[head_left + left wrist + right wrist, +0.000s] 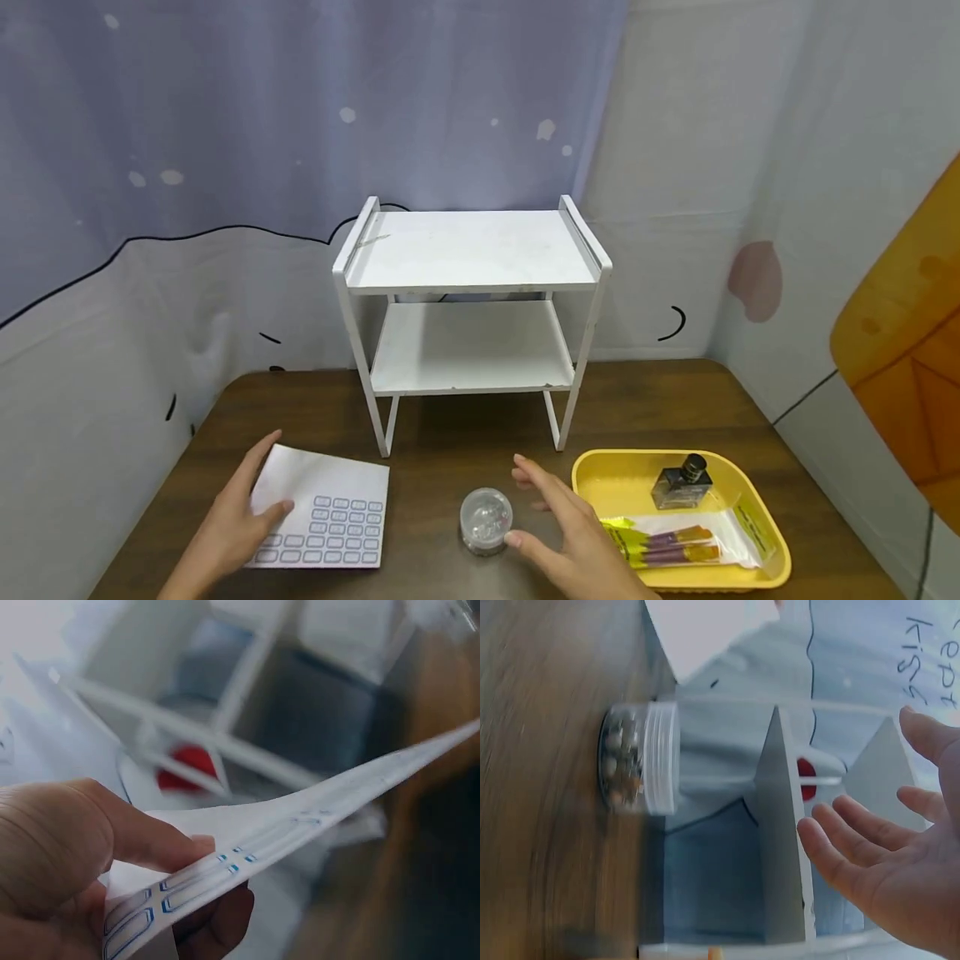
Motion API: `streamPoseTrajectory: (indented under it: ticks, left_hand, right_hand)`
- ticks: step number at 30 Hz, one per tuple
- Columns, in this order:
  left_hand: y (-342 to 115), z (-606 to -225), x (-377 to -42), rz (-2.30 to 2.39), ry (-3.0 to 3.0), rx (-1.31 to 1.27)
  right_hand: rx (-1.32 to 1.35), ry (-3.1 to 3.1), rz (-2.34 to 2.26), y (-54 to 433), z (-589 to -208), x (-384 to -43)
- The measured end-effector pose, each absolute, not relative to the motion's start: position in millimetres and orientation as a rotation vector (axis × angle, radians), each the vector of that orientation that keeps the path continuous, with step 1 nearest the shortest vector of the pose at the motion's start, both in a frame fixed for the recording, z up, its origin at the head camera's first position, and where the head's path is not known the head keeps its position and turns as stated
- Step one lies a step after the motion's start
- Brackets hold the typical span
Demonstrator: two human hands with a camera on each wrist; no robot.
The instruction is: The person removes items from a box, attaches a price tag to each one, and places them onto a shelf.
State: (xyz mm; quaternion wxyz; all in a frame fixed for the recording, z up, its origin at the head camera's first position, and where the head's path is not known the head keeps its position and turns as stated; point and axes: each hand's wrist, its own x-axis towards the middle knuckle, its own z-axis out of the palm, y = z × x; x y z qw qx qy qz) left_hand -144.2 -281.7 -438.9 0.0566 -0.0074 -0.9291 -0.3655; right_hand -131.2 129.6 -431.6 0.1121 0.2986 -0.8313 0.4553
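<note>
My left hand [238,518] pinches the left side of a white sheet [337,483] printed with rows of small blue-outlined boxes. In the left wrist view the thumb lies on top of the sheet [180,814], fingers underneath, and it bends slightly. My right hand [573,533] has its fingers spread and holds nothing. Its thumb tip is right at the edge of a small clear round jar [486,521] standing on the table. From the side, in the right wrist view, the jar [639,757] has a ribbed translucent lid and small bead-like pieces inside.
Behind the hands stands a white two-tier shelf [472,250] on the brown table [427,433]. A yellow tray [611,471] at the right contains a dark glass bottle with a black cap [682,483] and purple-and-yellow packets [667,546]. Printed curtains surround the table.
</note>
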Motion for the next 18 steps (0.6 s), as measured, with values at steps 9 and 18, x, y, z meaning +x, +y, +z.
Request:
streamPoseTrajectory:
  ticks: [9, 18]
  left_hand:
    - [-228, -398, -127, -1.664, -2.526, -0.173]
    - [-194, -402, -122, -2.025, -2.387, -0.409]
  right_hand:
    - [0.984, -2.440, 1.682, 109, -429, -131]
    - [0.976, -2.445, 2.350, 103, -434, -133]
